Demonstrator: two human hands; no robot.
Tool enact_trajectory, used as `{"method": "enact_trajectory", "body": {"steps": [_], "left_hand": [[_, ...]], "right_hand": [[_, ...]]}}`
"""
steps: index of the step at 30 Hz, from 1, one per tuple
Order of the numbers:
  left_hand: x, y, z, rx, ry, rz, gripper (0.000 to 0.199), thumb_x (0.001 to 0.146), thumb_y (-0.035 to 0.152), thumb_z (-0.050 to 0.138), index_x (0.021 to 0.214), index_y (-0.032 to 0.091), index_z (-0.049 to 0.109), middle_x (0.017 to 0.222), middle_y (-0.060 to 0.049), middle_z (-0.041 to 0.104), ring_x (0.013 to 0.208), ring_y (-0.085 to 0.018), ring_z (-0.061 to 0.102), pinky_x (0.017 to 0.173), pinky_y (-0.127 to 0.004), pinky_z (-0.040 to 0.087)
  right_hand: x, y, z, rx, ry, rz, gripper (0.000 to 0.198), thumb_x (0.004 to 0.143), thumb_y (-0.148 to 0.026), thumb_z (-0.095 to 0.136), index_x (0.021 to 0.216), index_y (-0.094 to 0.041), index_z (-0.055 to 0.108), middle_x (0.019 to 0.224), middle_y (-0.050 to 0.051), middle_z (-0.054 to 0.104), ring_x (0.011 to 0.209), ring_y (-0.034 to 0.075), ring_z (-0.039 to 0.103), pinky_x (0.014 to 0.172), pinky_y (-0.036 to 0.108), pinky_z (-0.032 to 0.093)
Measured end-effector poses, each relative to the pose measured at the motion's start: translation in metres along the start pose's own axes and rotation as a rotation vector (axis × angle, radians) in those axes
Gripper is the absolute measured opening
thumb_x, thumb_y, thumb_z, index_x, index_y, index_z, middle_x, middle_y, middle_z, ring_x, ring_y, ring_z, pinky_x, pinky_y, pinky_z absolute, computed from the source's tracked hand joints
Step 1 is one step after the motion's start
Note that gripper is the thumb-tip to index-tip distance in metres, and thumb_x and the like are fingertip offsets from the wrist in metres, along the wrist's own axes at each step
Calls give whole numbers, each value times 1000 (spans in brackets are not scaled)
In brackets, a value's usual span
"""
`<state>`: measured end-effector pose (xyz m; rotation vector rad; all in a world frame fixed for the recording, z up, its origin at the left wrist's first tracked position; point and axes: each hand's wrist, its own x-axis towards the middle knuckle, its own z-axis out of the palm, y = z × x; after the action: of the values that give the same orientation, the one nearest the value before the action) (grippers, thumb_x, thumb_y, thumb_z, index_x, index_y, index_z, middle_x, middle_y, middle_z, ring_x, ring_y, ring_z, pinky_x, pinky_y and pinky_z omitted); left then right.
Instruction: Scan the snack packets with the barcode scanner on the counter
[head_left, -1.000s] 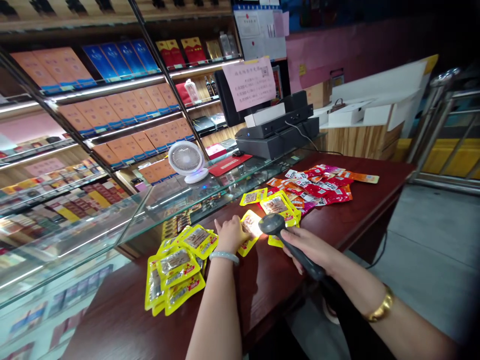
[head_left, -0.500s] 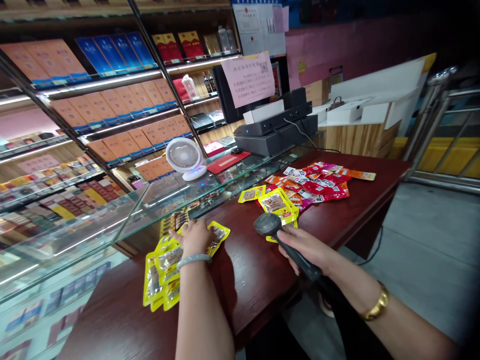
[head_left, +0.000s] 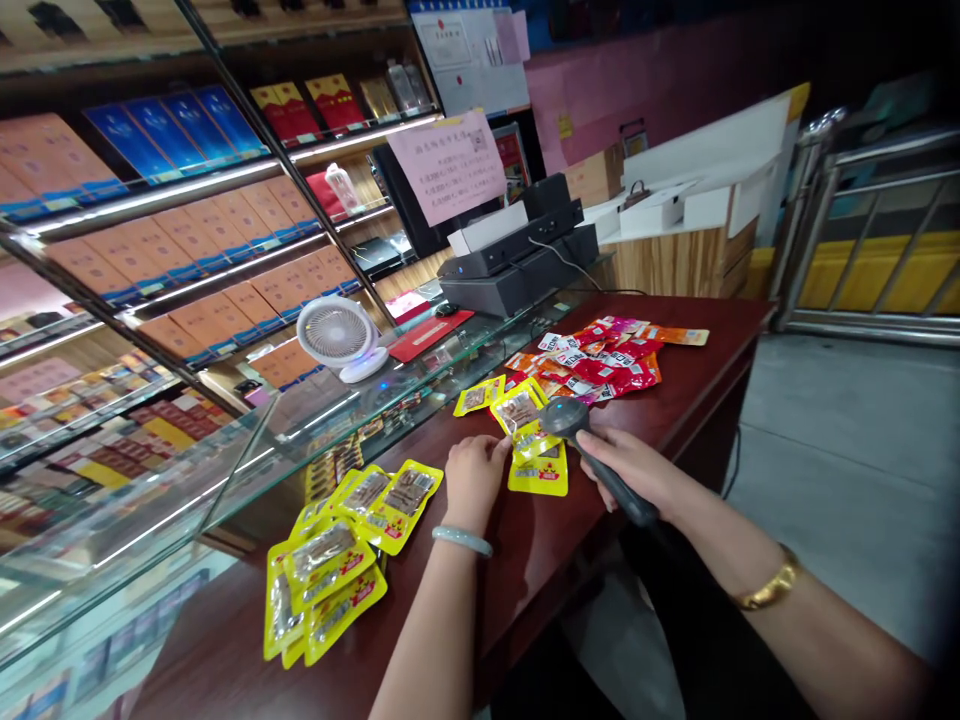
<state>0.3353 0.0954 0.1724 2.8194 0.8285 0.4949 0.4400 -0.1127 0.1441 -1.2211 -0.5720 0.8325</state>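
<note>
In my right hand (head_left: 626, 465) I grip a dark handheld barcode scanner (head_left: 568, 418), its head above the edge of a small group of yellow snack packets (head_left: 538, 474). My left hand (head_left: 474, 478), with a pale bangle at the wrist, has come to the left edge of these packets. Its thumb and fingers are a little apart, the thumb tip at a packet's corner. At the left, a loose pile of similar yellow packets (head_left: 330, 560) lies overlapping on the dark red table (head_left: 480, 600). Another yellow packet (head_left: 480, 396) lies further back.
Red, orange and pink snack packets (head_left: 600, 362) are heaped at the far part of the table. A glass counter (head_left: 277, 440) runs along the left, with a small white fan (head_left: 339, 335) on it. A cash register (head_left: 517, 265) stands behind; a metal railing (head_left: 885, 230) is at right.
My left hand has left the yellow pile at the left and moved right to the packets near the scanner. The scanner stays in my right hand; the whole view has shifted slightly.
</note>
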Motion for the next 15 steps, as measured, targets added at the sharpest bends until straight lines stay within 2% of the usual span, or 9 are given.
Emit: {"method": "enact_trajectory", "body": {"steps": [3, 6, 10, 13, 15], "left_hand": [[5, 7, 7, -36, -41, -26, 45, 91, 55, 44, 94, 21, 73, 102, -10, 71, 95, -22, 63, 83, -30, 42], [17, 17, 14, -70, -97, -121, 52, 90, 62, 39, 99, 20, 69, 104, -11, 71, 99, -24, 64, 80, -30, 43], [37, 29, 23, -23, -155, -288, 60, 75, 72, 54, 103, 19, 61, 108, -13, 70, 104, -31, 63, 81, -36, 43], [41, 33, 27, -73, -149, -334, 53, 73, 63, 64, 104, 21, 56, 108, -11, 70, 102, -29, 65, 80, -35, 44], [37, 32, 27, -85, -92, -330, 44, 75, 53, 66, 104, 21, 53, 106, -9, 70, 100, -27, 66, 80, -34, 45]], "right_hand": [[1, -2, -6, 15, 22, 2, 42, 86, -61, 57, 89, -20, 49, 58, -8, 52, 33, 7, 50, 34, 19, 44], [4, -2, -8, 34, 7, 0, 42, 85, -61, 58, 86, -20, 49, 57, -8, 52, 33, 7, 50, 34, 19, 44], [8, 0, -9, 74, -3, -11, 43, 85, -62, 57, 87, -20, 49, 56, -9, 51, 33, 6, 49, 33, 19, 42], [10, -1, -12, 83, -11, -13, 45, 83, -64, 58, 86, -20, 49, 55, -9, 51, 32, 7, 49, 32, 18, 40], [11, -3, -14, 90, -24, -28, 45, 82, -64, 58, 85, -20, 48, 56, -9, 51, 33, 7, 50, 32, 18, 39]]}}
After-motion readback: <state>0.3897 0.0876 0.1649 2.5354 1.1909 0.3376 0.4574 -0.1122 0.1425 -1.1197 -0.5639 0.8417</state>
